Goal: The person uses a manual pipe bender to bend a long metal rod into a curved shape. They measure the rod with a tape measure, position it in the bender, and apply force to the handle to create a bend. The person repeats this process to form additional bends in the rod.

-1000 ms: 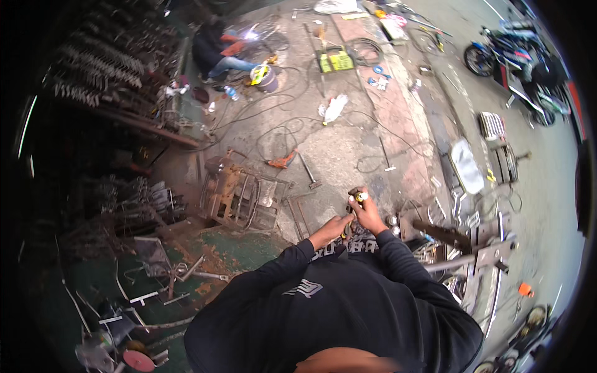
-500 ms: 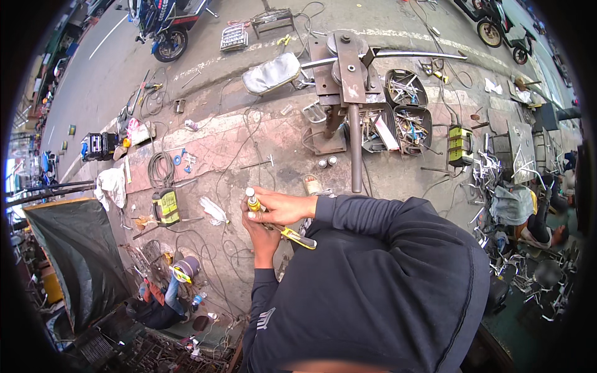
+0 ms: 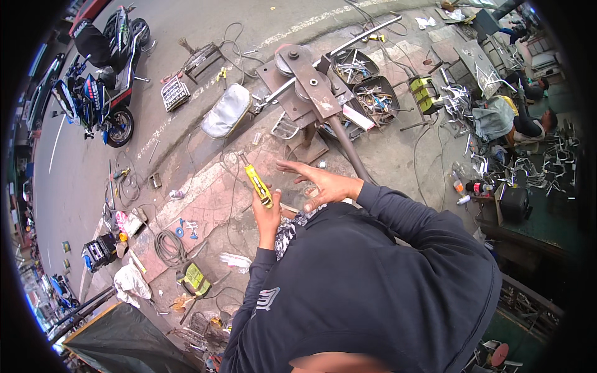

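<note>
My left hand (image 3: 266,214) is closed round the lower end of a yellow and black hand tool (image 3: 256,183). The tool points up and away, with thin metal showing at its far end; its exact kind is not clear. To the right of it, my right hand (image 3: 323,185) hangs in the air with fingers spread and nothing in them. Beyond the right hand stands a heavy steel pipe bender (image 3: 311,87) with a long lever (image 3: 345,146). A metal tube (image 3: 367,34) runs through it.
Open cases of tools (image 3: 376,99) lie beside the bender. A grey seat pad (image 3: 227,112) rests to its left. Yellow-green machines (image 3: 425,94) stand on the ground, with cables and a coiled hose (image 3: 171,248). A blue motorcycle (image 3: 102,109) is parked at left; people sit at far right.
My hands have come apart; earlier they were together around yellow items. The yellow tool now stands up in my left hand, and the right hand has opened. The view has turned.
</note>
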Action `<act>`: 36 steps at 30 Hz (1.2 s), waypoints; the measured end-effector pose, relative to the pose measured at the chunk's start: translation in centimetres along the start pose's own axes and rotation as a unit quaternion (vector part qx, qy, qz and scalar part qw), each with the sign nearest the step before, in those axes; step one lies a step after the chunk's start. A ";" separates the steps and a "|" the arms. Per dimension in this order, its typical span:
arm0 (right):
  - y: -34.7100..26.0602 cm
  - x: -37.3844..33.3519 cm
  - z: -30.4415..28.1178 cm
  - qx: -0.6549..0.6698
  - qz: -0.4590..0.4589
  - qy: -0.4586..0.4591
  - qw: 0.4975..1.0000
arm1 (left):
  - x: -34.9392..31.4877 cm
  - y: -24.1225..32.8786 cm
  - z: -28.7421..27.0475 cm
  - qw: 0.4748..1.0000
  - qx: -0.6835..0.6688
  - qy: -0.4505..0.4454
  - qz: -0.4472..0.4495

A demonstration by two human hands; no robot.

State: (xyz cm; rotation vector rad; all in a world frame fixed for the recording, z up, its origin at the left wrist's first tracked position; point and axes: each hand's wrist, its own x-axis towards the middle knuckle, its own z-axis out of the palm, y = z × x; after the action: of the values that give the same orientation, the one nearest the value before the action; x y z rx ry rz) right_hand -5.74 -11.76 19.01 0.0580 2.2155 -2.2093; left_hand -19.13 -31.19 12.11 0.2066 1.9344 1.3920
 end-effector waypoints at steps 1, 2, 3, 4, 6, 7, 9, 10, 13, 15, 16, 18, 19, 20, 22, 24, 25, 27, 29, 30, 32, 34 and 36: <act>0.2 0.4 0.9 -0.056 -0.006 0.030 0.998 | 1.2 0.8 0.1 0.994 0.033 -0.055 0.090; 0.2 0.9 2.0 -0.102 -0.011 0.057 0.993 | 2.2 1.6 0.2 0.983 0.069 -0.095 0.138; 0.2 1.6 3.6 -0.141 -0.017 0.086 0.986 | 3.0 2.7 0.3 0.964 0.102 -0.138 0.201; 0.1 3.1 4.7 -0.055 -0.057 0.159 0.984 | 3.6 3.8 0.0 0.958 0.152 -0.164 0.178; -0.7 5.0 5.5 0.169 -0.113 0.321 0.925 | 4.9 6.6 0.6 0.927 0.159 -0.204 0.273; -1.3 5.5 5.8 0.291 -0.157 0.380 0.864 | 5.4 7.9 0.3 0.899 0.171 -0.261 0.308; -2.7 5.6 5.3 0.339 -0.207 0.388 0.832 | 6.3 10.7 -0.1 0.841 0.183 -0.379 0.340; -3.5 5.2 4.9 0.302 -0.199 0.415 0.835 | 6.7 12.1 -0.2 0.813 0.188 -0.412 0.365; -5.3 4.9 3.1 0.339 -0.215 0.506 0.763 | 7.7 15.1 0.3 0.742 0.145 -0.527 0.387; -5.7 4.8 1.9 0.321 -0.225 0.561 0.729 | 8.5 16.2 1.7 0.737 0.172 -0.560 0.336; -5.7 4.8 1.4 0.320 -0.222 0.571 0.722 | 8.8 16.3 2.3 0.731 0.153 -0.561 0.358; -5.5 4.8 0.4 0.339 -0.212 0.594 0.698 | 9.4 16.4 3.6 0.738 0.157 -0.552 0.355; -5.4 4.6 -0.1 0.342 -0.227 0.592 0.694 | 9.7 16.4 4.3 0.740 0.148 -0.559 0.344; -5.3 4.4 -0.7 0.335 -0.222 0.581 0.708 | 10.1 16.4 5.0 0.744 0.159 -0.552 0.341; -5.2 3.6 -2.2 0.329 -0.197 0.580 0.719 | 10.5 16.3 6.4 0.751 0.158 -0.534 0.355; -5.4 2.4 -3.9 0.250 -0.159 0.595 0.747 | 10.5 16.3 8.2 0.775 0.134 -0.512 0.345; -5.7 1.8 -4.8 0.201 -0.150 0.591 0.766 | 10.5 16.5 9.2 0.791 0.126 -0.496 0.336; -6.7 -0.6 -6.9 0.189 -0.140 0.559 0.795 | 10.6 17.1 11.2 0.828 0.078 -0.484 0.273; -7.7 -2.2 -9.4 0.182 -0.252 0.471 0.826 | 11.8 18.7 13.7 0.841 -0.034 -0.477 0.254; -8.1 -2.5 -10.9 0.125 -0.258 0.474 0.833 | 12.8 19.9 15.0 0.847 -0.051 -0.451 0.277; -8.8 -2.1 -14.4 0.043 -0.273 0.454 0.847 | 15.8 22.9 17.3 0.822 -0.022 -0.438 0.365; -9.5 -1.1 -18.3 -0.035 -0.277 0.418 0.864 | 19.5 25.9 19.8 0.796 0.005 -0.428 0.428; -9.7 0.8 -22.2 -0.088 -0.273 0.408 0.867 | 23.7 28.4 22.1 0.762 0.004 -0.442 0.473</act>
State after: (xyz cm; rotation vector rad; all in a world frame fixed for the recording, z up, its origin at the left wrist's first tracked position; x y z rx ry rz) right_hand -6.44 10.45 28.76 0.5174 3.2054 -2.5530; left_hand -29.90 9.18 22.66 1.6997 0.9713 1.4147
